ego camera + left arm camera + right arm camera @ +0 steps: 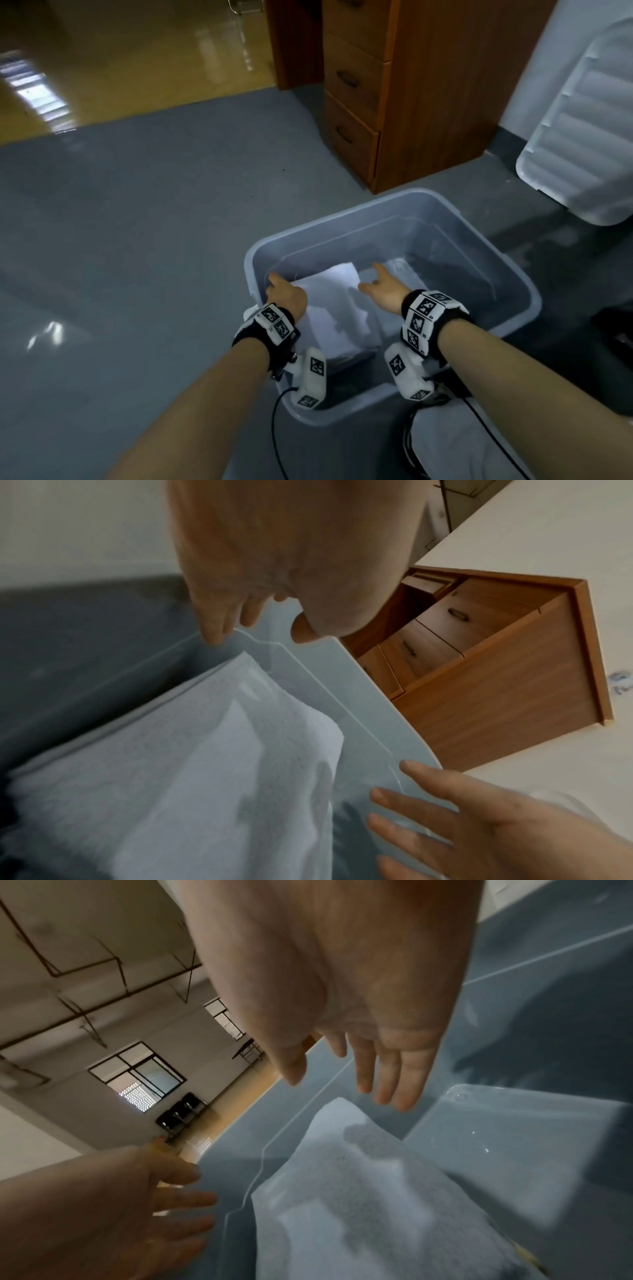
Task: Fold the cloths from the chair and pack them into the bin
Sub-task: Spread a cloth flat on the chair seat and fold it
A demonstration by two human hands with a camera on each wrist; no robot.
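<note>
— What does the head view show?
— A gray bin (394, 219) sits on the floor (137, 222). A folded white cloth (337, 301) lies inside, at the 9 o'clock side. The left hand (286, 294) and right hand (383, 291) hang over it, holding nothing.

— And the left wrist view?
— The left hand's fingers (215, 620) are loose near the bin's rim. A wooden drawer cabinet (479, 656) stands at 3 o'clock.

— The right wrist view?
— The right hand's fingers (387, 1074) are straight, spread above the cloth.

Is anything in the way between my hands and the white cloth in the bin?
Nothing visible. The folded white cloth lies uncovered in the open bin, left hand beside its left edge, right hand open just above its right side.
</note>
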